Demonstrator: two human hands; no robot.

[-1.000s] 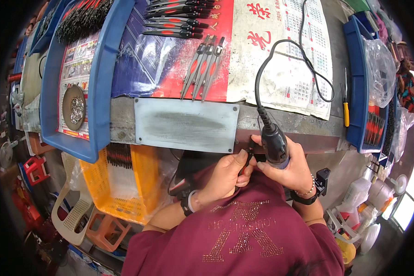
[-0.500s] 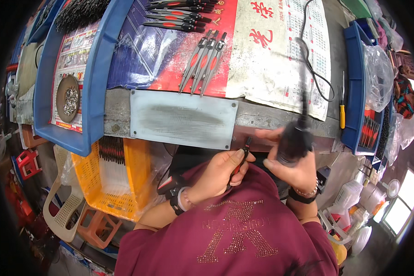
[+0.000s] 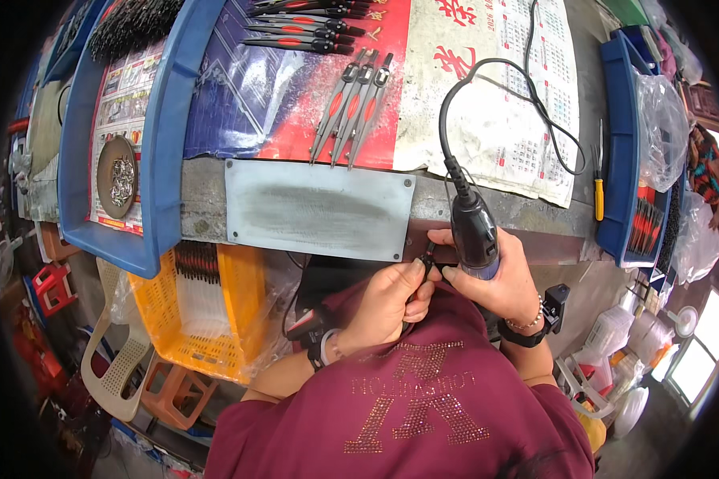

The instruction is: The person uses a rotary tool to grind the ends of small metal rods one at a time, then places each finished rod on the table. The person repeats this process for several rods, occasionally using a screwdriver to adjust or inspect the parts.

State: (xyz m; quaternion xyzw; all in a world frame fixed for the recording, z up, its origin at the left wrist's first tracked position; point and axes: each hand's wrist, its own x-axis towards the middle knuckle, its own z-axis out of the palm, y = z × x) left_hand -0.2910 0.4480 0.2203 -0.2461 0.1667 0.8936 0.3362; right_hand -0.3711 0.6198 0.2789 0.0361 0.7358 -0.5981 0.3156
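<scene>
Close to my body, my left hand (image 3: 393, 299) is closed around a drawing compass (image 3: 428, 257) in black and red, its top end poking up past the thumb. My right hand (image 3: 510, 281) grips a black corded electric screwdriver (image 3: 473, 231), cord end up. The driver's working end is hidden by my fingers, and the two hands nearly meet at the compass top. Three grey and red compasses (image 3: 348, 108) lie side by side on the printed sheet ahead, with a stack of several more compasses (image 3: 307, 32) beyond them.
A pale metal plate (image 3: 319, 209) is fixed at the bench edge. On the left stand a blue tray (image 3: 164, 152) with a dish of small metal parts (image 3: 118, 177) and a yellow crate (image 3: 244, 311). A yellow-handled screwdriver (image 3: 598, 195) lies beside a blue bin (image 3: 611, 160) at right.
My right hand has brought the electric screwdriver left and tilted it toward the compass in my left hand. The cord now bends in a loop to the left.
</scene>
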